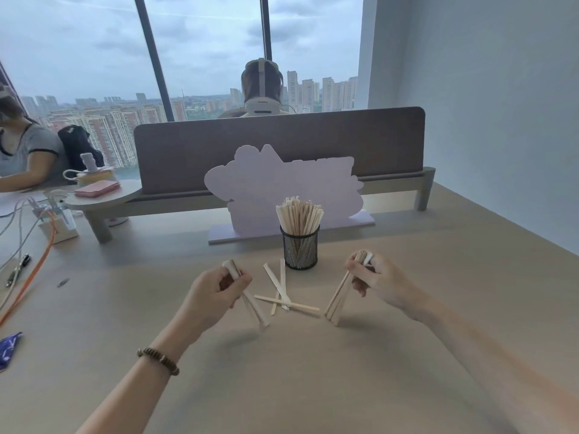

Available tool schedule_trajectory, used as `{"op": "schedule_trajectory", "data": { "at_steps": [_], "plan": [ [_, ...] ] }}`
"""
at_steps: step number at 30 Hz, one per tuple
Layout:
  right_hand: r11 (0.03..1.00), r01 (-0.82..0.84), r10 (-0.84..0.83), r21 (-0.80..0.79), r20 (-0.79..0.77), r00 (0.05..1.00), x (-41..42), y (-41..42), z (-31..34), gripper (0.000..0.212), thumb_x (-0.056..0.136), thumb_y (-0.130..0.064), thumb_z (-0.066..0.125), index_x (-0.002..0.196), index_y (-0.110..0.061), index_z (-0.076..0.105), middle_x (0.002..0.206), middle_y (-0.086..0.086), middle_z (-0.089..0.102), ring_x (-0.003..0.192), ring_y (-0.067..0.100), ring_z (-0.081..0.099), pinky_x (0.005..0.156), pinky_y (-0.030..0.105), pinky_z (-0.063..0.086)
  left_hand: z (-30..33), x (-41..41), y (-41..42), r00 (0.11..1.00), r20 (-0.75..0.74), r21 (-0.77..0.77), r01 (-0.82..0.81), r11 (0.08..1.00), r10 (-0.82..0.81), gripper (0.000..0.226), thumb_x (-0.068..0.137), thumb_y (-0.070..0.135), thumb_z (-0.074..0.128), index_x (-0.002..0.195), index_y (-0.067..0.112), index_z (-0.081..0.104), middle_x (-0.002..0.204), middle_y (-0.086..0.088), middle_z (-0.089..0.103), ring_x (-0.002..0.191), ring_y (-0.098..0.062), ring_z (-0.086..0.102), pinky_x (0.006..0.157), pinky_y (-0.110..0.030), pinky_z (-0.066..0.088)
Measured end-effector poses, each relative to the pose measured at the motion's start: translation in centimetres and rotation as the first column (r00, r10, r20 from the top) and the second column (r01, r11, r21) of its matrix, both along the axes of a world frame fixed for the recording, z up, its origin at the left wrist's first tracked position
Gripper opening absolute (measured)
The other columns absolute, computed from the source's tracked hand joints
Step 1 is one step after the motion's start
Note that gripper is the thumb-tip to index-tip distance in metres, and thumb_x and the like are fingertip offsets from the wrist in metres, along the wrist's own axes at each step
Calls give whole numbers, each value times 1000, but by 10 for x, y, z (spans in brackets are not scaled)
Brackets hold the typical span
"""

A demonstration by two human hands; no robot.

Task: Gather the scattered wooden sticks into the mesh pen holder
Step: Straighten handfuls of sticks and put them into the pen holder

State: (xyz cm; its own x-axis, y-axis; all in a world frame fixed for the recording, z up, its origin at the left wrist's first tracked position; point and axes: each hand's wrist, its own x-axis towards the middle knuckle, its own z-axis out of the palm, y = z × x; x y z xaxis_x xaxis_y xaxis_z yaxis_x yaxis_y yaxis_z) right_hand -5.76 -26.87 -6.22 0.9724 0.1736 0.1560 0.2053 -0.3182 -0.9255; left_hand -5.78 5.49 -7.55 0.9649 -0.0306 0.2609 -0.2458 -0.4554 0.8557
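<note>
A pale cut-out sign [282, 189] stands before the grey desk divider [282, 142]; far left lie an orange cable [34, 274] and pink notes [97, 188] — perhaps paper.

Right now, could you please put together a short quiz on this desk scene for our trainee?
1. True or false: the left hand and the right hand each grip a bundle of sticks.
2. Where do the loose sticks lie?
A. behind the pen holder
B. on the desk between the two hands
C. at the desk's right edge
3. Fill in: the pen holder already holds many ____.

Key
1. True. The left bundle and the right bundle both slant down to the desk.
2. B. They lie crossed over one another, just in front of the pen holder.
3. Sticks, standing upright and fanned out above its rim.
</note>
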Motion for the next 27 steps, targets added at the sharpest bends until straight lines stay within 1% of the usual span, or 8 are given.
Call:
{"op": "schedule_trajectory", "data": {
  "at_steps": [2,7,10,12,17,21,24,27],
  "plan": [
    [1000,18,-18,0,-7,1000,7,0,5,18,99,-18,54,95,-1,59,67,7,59,61,18,58,60,27,52,13,4,-3,999,23,-28,-35,999,36,12,90,19,68,79,16,71,51,4,57,50,-16,54,64,-36,49],
    [995,95,-95,8,129,987,23,9,39,23,95,-15,62,90,7,61,67,12,66,54,14,64,57,21,54,54,22,-24,983,164,-109,-65,992,83,5,88,2,65,85,2,60,57,0,62,51,-20,61,61,-41,58],
    [987,149,-157,56,178,971,42,15,60,24,91,-15,68,88,8,62,69,15,72,58,23,71,61,29,58,73,41,-38,967,221,-70,-111,991,124,8,88,6,64,86,1,57,61,-8,64,51,-21,64,64,-43,60],
    [982,176,-186,70,204,961,56,17,71,24,88,-19,72,83,3,63,68,13,74,61,28,74,66,35,60,81,56,-45,958,239,-42,-156,987,161,9,88,13,64,85,6,58,62,-4,66,51,-16,67,63,-37,61],
    [962,265,-273,65,214,938,88,19,97,25,91,-24,67,85,-1,62,68,11,75,60,25,74,65,28,58,95,87,-65,946,272,38,-192,981,175,10,92,17,58,88,8,55,65,0,67,45,2,62,48,-11,43],
    [953,269,-291,137,174,941,117,20,107,25,94,-25,62,82,-4,59,68,13,73,63,31,74,71,46,62,96,106,-72,960,226,43,-180,983,166,15,95,21,52,93,7,54,66,-1,68,52,-8,67,63,-29,52],
    [949,298,-313,107,165,935,129,26,107,23,94,-24,62,93,-1,59,71,14,74,60,28,74,68,43,63,94,117,-74,964,204,-4,-175,985,172,17,96,22,51,95,6,54,69,-4,70,61,-16,71,74,-34,53],
    [950,310,-307,13,200,931,136,28,99,19,94,-23,62,94,-5,55,70,13,73,57,24,74,64,37,63,91,122,-77,956,232,13,-185,983,177,17,97,23,50,93,6,53,70,-7,70,65,-20,71,71,-33,51]
  ]
}}
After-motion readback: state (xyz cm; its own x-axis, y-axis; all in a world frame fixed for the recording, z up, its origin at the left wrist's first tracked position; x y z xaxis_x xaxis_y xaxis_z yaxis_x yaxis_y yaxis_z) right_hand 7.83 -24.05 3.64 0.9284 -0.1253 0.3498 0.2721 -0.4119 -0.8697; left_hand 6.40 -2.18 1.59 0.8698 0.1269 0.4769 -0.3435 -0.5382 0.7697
